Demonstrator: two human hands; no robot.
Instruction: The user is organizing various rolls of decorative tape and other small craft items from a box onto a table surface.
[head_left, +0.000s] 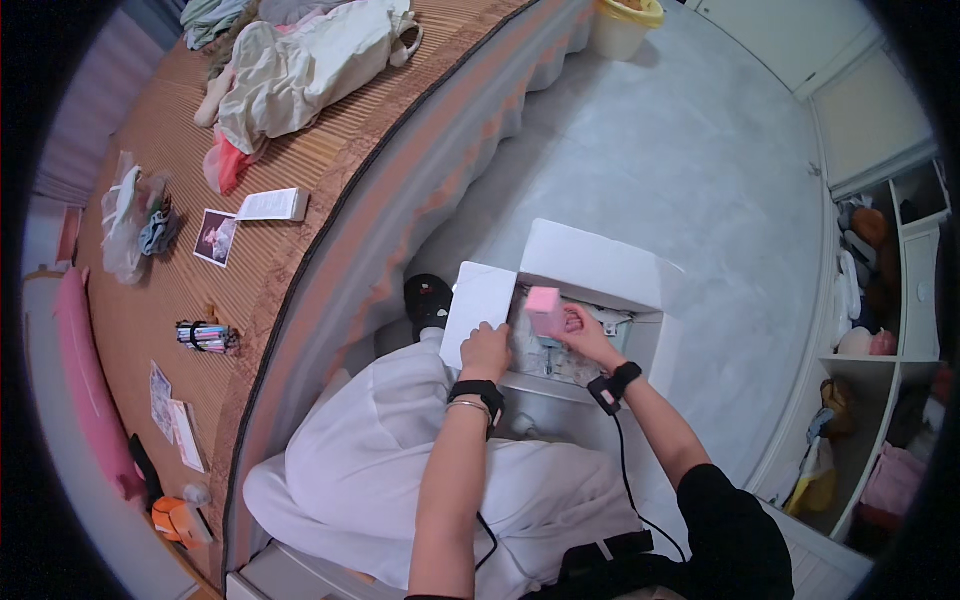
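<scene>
While the R hand (588, 337) clamps a small pink box (544, 310) betw. thumb and fingers (black strap (478, 394) on each wrist, btw), we see that box over the open white carton (645, 345), toward its 10 o'clock. At the carton's 9 o'clock the L hand (485, 352) is on a white panel (480, 298); its fingertips show poorly, so we can't tell whether they're pinching or just resting. A wide flap (590, 265) stands at 12; farther out at 10, a white box (272, 205) lies on the mat (300, 160).
</scene>
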